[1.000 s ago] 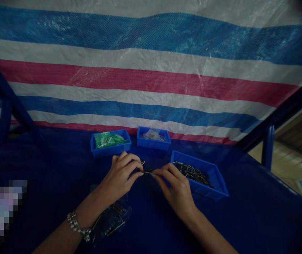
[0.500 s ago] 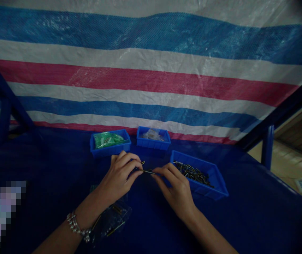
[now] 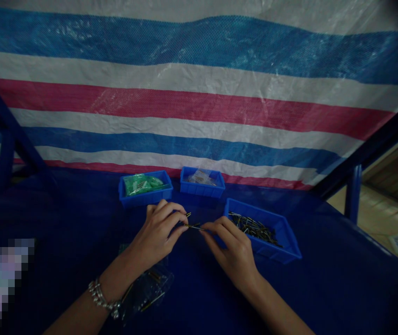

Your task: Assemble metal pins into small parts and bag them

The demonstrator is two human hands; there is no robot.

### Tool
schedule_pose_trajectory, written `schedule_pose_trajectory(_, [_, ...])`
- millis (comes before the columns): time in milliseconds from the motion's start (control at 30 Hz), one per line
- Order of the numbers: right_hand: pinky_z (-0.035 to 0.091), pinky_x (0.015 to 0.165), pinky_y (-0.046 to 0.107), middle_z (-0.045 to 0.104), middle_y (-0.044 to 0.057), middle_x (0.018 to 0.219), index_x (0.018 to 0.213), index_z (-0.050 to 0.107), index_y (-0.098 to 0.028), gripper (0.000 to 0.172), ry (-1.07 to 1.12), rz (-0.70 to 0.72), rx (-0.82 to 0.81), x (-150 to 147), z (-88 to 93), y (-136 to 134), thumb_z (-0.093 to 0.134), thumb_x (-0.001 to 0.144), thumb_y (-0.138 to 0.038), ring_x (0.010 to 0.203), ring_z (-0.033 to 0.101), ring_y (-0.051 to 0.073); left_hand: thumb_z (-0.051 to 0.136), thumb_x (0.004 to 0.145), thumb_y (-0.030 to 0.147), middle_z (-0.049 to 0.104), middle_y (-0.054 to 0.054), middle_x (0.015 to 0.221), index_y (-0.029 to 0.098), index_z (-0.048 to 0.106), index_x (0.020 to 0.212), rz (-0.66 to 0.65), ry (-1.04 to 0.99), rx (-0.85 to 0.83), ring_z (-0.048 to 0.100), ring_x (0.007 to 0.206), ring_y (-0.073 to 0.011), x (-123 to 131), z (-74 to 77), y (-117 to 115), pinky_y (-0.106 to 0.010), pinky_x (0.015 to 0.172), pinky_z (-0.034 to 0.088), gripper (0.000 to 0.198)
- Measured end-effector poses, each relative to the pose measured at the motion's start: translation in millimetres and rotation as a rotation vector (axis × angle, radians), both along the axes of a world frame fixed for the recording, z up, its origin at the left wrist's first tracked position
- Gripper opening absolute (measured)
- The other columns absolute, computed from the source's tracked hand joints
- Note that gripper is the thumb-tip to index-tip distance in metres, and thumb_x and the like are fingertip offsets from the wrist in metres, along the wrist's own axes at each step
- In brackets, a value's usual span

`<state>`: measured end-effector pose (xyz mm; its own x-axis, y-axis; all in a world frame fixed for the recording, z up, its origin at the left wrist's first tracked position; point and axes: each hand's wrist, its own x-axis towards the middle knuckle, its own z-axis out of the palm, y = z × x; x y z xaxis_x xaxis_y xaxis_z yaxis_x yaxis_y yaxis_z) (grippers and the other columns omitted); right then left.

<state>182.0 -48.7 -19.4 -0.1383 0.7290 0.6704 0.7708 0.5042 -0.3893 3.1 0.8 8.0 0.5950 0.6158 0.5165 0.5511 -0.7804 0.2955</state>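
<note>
My left hand (image 3: 162,228) pinches one end of a thin dark-and-gold rod (image 3: 194,227), whose exact kind I cannot make out. The fingertips of my right hand (image 3: 230,246) close on its other end, so the rod lies nearly level between both hands. Another short gold-tipped piece (image 3: 188,214) pokes out from the fingers of my left hand. Just beyond my right hand is a blue bin (image 3: 291,235) holding many similar thin rods (image 3: 254,228). Under my left forearm lie clear plastic bags (image 3: 153,288) with several gold and dark rods in or on them.
Two smaller blue bins stand at the back: one bin (image 3: 139,201) with green packets (image 3: 143,184), another bin (image 3: 202,190) with clear bags (image 3: 202,177). A striped tarp (image 3: 199,102) hangs behind the blue table (image 3: 324,279). Blue frame bars (image 3: 352,195) flank it.
Almost nothing differs. My right hand has dipped very slightly, with the rod still held between both hands.
</note>
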Motion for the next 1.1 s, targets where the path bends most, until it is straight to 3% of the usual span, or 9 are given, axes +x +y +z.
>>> schedule_pose_trajectory(1100, [0.044, 0.059, 0.022, 0.055, 0.003, 0.075, 0.091, 0.057, -0.017, 0.012, -0.017, -0.033, 0.031, 0.5, 1.3, 0.1, 0.05, 0.082, -0.019, 0.064, 0.053, 0.011, 0.048, 0.082, 0.02, 0.054, -0.001, 0.099, 0.021, 0.054, 0.084, 0.0, -0.057, 0.052, 0.046, 0.088, -0.017, -0.4, -1.5, 0.2, -0.035, 0.074, 0.03, 0.006])
